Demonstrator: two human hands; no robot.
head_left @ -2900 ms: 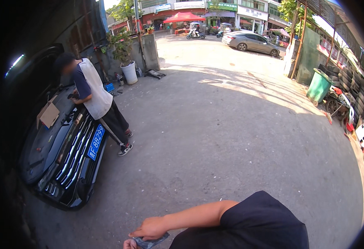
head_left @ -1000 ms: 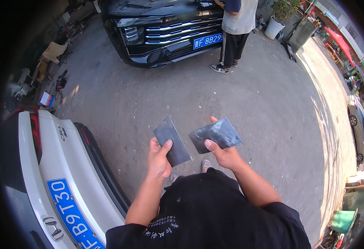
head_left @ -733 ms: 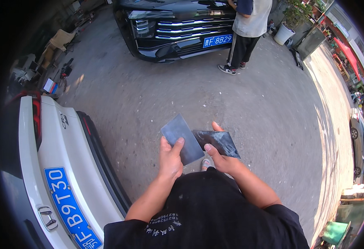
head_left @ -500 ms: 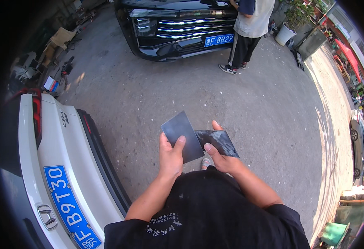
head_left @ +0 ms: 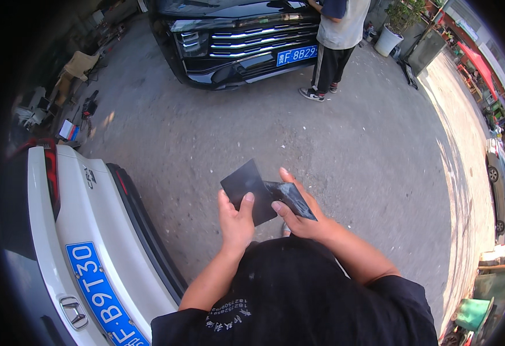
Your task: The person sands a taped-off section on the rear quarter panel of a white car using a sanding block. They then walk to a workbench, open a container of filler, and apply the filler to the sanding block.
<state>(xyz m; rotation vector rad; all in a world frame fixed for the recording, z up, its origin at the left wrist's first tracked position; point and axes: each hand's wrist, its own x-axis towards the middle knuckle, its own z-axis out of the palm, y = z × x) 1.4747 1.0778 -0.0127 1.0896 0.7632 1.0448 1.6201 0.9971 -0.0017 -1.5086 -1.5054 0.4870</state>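
My left hand [head_left: 235,225] grips a flat, dark grey rectangular sheet [head_left: 244,180], its thumb lying across the face and the fingers behind. My right hand [head_left: 305,224] is closed on a black flat piece [head_left: 290,195] with whitish smears over its surface. That thumb presses the near edge while a finger shows past the far side. The two pieces meet or overlap at the sheet's right edge, above the concrete ground in front of my body. What exactly either piece is made of I cannot tell.
A white car's rear [head_left: 125,230] stands close on my left. Ahead is a black car's front [head_left: 246,46], with a person [head_left: 336,46] standing beside it. A potted plant [head_left: 389,41] is at the far right; assorted gear [head_left: 68,130] lies at the left.
The black piece has tilted more steeply in my right hand, which has come slightly left. The grey sheet has turned darker as its angle shifted. The view has moved slightly.
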